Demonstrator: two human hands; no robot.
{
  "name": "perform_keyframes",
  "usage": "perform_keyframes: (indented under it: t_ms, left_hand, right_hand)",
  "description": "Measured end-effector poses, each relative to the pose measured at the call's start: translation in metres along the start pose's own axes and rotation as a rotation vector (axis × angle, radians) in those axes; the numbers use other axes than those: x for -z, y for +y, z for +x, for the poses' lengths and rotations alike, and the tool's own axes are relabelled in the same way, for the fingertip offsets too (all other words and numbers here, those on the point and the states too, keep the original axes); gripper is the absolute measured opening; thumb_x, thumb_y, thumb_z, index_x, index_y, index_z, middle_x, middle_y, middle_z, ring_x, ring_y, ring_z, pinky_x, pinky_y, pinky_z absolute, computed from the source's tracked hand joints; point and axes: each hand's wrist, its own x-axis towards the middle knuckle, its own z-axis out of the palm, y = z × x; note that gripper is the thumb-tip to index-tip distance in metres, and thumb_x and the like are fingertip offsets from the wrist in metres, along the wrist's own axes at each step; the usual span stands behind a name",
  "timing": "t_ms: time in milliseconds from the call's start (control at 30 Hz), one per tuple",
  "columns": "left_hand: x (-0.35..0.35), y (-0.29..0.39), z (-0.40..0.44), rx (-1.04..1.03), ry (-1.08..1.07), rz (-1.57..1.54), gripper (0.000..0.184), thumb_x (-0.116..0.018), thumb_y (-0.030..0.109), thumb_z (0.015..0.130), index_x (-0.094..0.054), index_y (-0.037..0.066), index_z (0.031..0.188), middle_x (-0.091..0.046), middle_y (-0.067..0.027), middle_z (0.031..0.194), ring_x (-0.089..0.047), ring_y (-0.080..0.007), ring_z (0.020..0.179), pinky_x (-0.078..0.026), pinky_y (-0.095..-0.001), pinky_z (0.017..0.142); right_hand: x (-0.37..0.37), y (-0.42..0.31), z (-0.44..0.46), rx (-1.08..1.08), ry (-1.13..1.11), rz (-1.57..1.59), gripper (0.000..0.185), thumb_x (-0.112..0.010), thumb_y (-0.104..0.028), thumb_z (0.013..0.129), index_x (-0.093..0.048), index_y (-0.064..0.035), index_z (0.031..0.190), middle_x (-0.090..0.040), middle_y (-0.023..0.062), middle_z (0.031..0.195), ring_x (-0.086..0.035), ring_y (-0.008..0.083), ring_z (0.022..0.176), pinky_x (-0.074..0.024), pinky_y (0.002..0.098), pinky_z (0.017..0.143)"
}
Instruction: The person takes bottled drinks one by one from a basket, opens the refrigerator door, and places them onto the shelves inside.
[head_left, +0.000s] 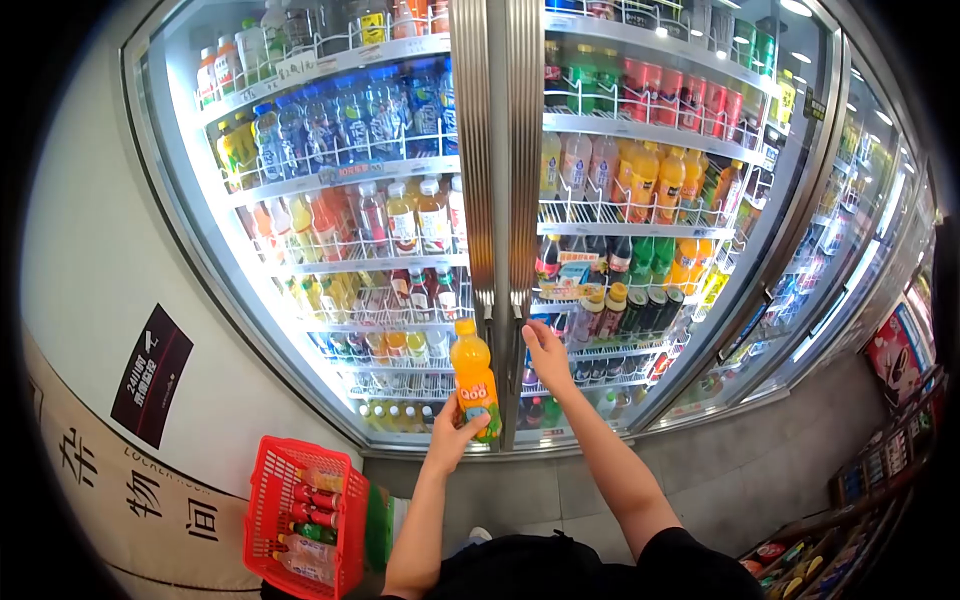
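Observation:
An orange drink bottle [473,375] with a yellow cap stands upright in my left hand [455,436], whose fingers wrap round its lower part. To its right, my right hand [545,355] is raised beside the handle of the right fridge door [522,250], fingers apart and nothing held. Whether its fingertips touch the handle cannot be made out. Both glass doors of the fridge look closed, with rows of bottles and cans behind them. The left door's metal frame [474,130] rises behind the bottle.
A red basket [255,510] with several bottles and cans is at the lower left, beside a green box [378,525]. More glass fridge doors run along the right. A rack of packaged goods [870,490] stands at the lower right.

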Motion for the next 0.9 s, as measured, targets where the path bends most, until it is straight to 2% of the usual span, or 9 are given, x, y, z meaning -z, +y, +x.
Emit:
perform_keyframes:
  t_ms: [33, 100, 133, 200, 233, 433, 600, 867, 900]
  left_hand:
    - [0.004, -0.001, -0.005, 0.004, -0.003, 0.0, 0.066, -0.073, 0.009, 0.085, -0.041, 0.001, 0.142, -0.057, -0.0069, 0.127, -0.056, -0.0159, 0.115, -0.044, -0.0303, 0.099]
    - [0.013, 0.002, -0.016, 0.057, -0.007, 0.005, 0.069, -0.074, 0.007, 0.084, -0.039, 0.001, 0.143, -0.057, -0.0067, 0.128, -0.055, -0.016, 0.116, -0.043, -0.0302, 0.1]
    - [0.019, 0.001, -0.022, 0.06, -0.003, 0.003, 0.069, -0.074, 0.007, 0.084, -0.039, 0.001, 0.143, -0.057, -0.0067, 0.128, -0.055, -0.016, 0.116, -0.043, -0.0302, 0.1]
    - [0.029, 0.001, -0.028, 0.078, -0.047, 0.026, 0.071, -0.075, 0.007, 0.083, -0.038, 0.001, 0.144, -0.057, -0.0068, 0.128, -0.055, -0.0159, 0.117, -0.043, -0.0302, 0.1]
    - [0.034, -0.002, -0.029, 0.074, -0.058, 0.023, 0.073, -0.075, 0.007, 0.083, -0.037, 0.001, 0.145, -0.057, -0.0068, 0.128, -0.054, -0.0159, 0.118, -0.043, -0.0303, 0.101]
    - [0.045, -0.003, -0.032, 0.073, -0.054, -0.026, 0.062, -0.075, 0.009, 0.083, -0.045, 0.004, 0.137, -0.06, -0.0037, 0.121, -0.057, -0.0148, 0.11, -0.045, -0.0302, 0.096]
    - [0.05, 0.011, -0.027, 0.04, -0.136, -0.03, 0.066, -0.072, 0.004, 0.084, -0.04, 0.001, 0.142, -0.057, -0.0055, 0.127, -0.055, -0.0155, 0.116, -0.044, -0.0294, 0.098]
    - [0.039, -0.008, 0.004, 0.13, -0.128, -0.203, 0.063, -0.073, 0.006, 0.081, -0.044, 0.004, 0.137, -0.059, -0.0044, 0.123, -0.058, -0.0172, 0.113, -0.045, -0.0323, 0.098]
    - [0.034, -0.005, 0.006, 0.147, -0.134, -0.2, 0.061, -0.072, 0.005, 0.082, -0.045, 0.004, 0.136, -0.059, -0.0045, 0.122, -0.058, -0.0171, 0.112, -0.046, -0.032, 0.098]
  right_hand:
    - [-0.009, 0.003, 0.009, 0.006, 0.001, 0.0, 0.045, -0.059, -0.036, 0.096, -0.062, 0.0021, 0.119, -0.07, 0.0164, 0.106, -0.067, 0.0222, 0.097, -0.0501, 0.0312, 0.086]
    - [-0.028, 0.011, 0.023, -0.107, -0.057, -0.031, 0.054, -0.052, -0.049, 0.097, -0.067, 0.0032, 0.096, -0.07, 0.0125, 0.086, -0.066, 0.0189, 0.081, -0.0498, 0.0284, 0.074]
    - [-0.035, 0.018, 0.028, -0.11, -0.062, -0.032, 0.054, -0.052, -0.049, 0.097, -0.067, 0.0032, 0.096, -0.07, 0.0125, 0.086, -0.066, 0.0189, 0.081, -0.0498, 0.0284, 0.074]
    - [-0.046, 0.024, 0.038, -0.346, -0.133, 0.285, 0.061, -0.048, -0.054, 0.097, -0.061, -0.0017, 0.071, -0.06, 0.0054, 0.064, -0.057, 0.0135, 0.062, -0.0421, 0.0257, 0.059]
    - [-0.052, 0.024, 0.037, -0.336, -0.097, 0.304, 0.061, -0.048, -0.055, 0.097, -0.051, -0.0083, 0.058, -0.045, -0.0009, 0.054, -0.044, 0.0099, 0.052, -0.033, 0.0263, 0.052]
    - [-0.064, 0.029, 0.033, -0.313, 0.085, 0.258, 0.056, -0.048, -0.048, 0.099, -0.036, -0.0155, 0.055, -0.033, -0.0047, 0.052, -0.033, 0.0092, 0.046, -0.0253, 0.0273, 0.045]
    - [-0.072, 0.033, 0.03, -0.23, 0.238, 0.084, 0.054, -0.049, -0.043, 0.099, -0.038, -0.0137, 0.056, -0.035, -0.0054, 0.053, -0.034, 0.0059, 0.049, -0.0247, 0.0265, 0.046]
    - [-0.055, 0.046, -0.017, -0.155, 0.217, -0.014, 0.055, -0.048, -0.038, 0.1, -0.041, -0.0112, 0.052, -0.038, -0.0046, 0.048, -0.036, 0.0067, 0.044, -0.0249, 0.0282, 0.043]
    - [-0.056, 0.045, -0.021, -0.144, 0.25, -0.021, 0.058, -0.05, -0.039, 0.099, -0.041, -0.0049, 0.053, -0.035, 0.0, 0.048, -0.034, 0.0086, 0.046, -0.0257, 0.0333, 0.044]
